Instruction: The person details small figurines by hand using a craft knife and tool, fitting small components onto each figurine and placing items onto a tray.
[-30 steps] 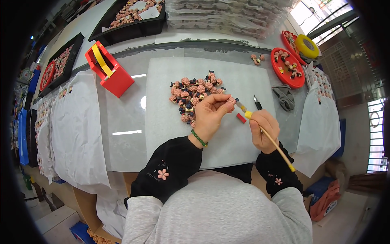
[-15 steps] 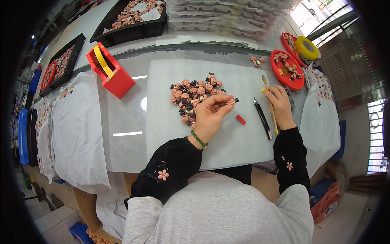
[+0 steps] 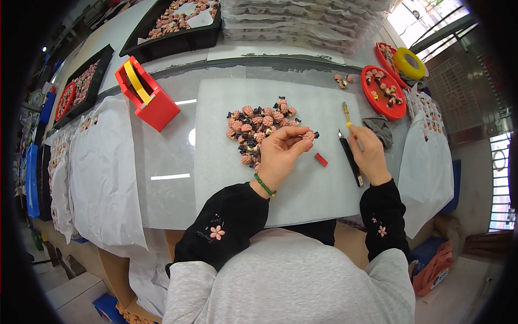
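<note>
Between thumb and fingers, my left hand [image 3: 283,154] pinches a small figurine [image 3: 308,135] with a knobbly pink top and a dark blue end. Beside it a pile of similar small pieces [image 3: 263,120] lies on the pale foam sheet [image 3: 302,197]. My right hand [image 3: 370,155] is closed on a thin paintbrush [image 3: 346,112]; its bristle end sticks out past the fingers and the rest is hidden. A yellow cover shows on one fingertip. Close by that hand lies a black craft knife [image 3: 350,156]. A small red block [image 3: 321,159] rests between the hands.
A red tape dispenser [image 3: 147,94] stands left of the sheet. At the right are a red dish [image 3: 382,110] of pieces, a yellow tape roll [image 3: 410,63] and a grey cloth [image 3: 379,129]. Black trays [image 3: 181,44] and stacked clear packs [image 3: 302,27] line the back.
My right hand has closed on the paintbrush and shifted slightly down and left; the brush tip has moved left. My left hand keeps the figurine in nearly the same place.
</note>
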`<state>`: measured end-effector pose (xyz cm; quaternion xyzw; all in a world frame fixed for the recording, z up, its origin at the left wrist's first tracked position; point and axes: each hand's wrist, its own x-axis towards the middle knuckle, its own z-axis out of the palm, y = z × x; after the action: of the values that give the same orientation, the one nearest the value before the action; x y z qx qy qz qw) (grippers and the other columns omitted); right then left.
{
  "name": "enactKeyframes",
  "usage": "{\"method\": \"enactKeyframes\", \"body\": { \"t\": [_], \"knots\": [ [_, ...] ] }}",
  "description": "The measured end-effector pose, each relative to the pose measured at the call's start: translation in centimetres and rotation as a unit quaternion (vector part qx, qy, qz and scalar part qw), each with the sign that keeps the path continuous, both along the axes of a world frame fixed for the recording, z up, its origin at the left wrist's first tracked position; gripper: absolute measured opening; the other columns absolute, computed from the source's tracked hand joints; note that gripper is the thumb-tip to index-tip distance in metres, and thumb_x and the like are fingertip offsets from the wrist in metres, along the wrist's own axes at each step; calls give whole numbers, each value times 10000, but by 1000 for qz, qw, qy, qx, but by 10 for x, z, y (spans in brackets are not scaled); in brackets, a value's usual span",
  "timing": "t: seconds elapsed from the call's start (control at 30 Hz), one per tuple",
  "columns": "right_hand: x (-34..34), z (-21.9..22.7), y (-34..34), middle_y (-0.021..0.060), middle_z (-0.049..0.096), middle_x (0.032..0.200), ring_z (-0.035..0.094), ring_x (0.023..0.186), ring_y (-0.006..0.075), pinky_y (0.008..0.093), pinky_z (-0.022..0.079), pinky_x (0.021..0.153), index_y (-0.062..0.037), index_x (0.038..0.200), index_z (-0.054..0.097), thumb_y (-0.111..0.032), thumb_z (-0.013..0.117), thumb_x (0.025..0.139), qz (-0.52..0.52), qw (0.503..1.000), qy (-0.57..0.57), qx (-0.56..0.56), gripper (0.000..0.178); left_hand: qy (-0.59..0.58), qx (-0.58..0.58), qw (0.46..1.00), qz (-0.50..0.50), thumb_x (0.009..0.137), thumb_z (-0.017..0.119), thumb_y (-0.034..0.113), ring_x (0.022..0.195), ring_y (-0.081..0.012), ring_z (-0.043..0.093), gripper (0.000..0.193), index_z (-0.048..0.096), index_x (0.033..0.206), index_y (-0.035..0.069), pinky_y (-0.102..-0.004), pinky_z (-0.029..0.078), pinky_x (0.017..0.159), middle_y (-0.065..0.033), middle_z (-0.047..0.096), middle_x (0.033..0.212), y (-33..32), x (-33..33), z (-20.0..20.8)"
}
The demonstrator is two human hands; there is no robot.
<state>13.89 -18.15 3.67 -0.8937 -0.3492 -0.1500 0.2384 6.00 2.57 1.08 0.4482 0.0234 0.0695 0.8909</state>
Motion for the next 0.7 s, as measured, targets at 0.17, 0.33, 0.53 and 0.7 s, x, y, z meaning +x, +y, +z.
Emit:
{"method": "enactKeyframes", "body": {
  "t": [0.17,0.33,0.53,0.7],
  "knots": [
    [-26,1,7,137,565,811,550,713,276,323,435,629,3,942,562,-54,630,695,-72,995,45,-52,263,-4,13,1000,6,776,589,2,845,-151,582,223,541,990,-38,-258,481,746,-104,597,945,-1,-1,2],
    [-29,-7,8,130,556,776,540,676,252,310,436,609,3,949,560,-28,601,702,-80,996,19,-47,251,-13,20,1000,-7,768,595,-5,894,-143,565,232,537,991,-33,-265,480,778,-109,575,1003,-1,-2,4],
    [-39,12,29,109,512,759,514,631,179,263,433,568,30,1015,532,-8,546,749,-58,986,118,99,269,-6,23,1000,-19,758,600,-20,901,-135,561,233,534,982,-28,-257,482,774,-107,569,1019,0,-2,3],
    [-45,21,48,112,482,789,499,616,169,250,412,546,55,1041,507,12,480,793,-37,942,231,242,253,-1,-1,1000,-24,752,607,-24,886,-132,566,235,524,973,-28,-254,488,771,-112,569,1017,0,-1,3]
  ]
}}
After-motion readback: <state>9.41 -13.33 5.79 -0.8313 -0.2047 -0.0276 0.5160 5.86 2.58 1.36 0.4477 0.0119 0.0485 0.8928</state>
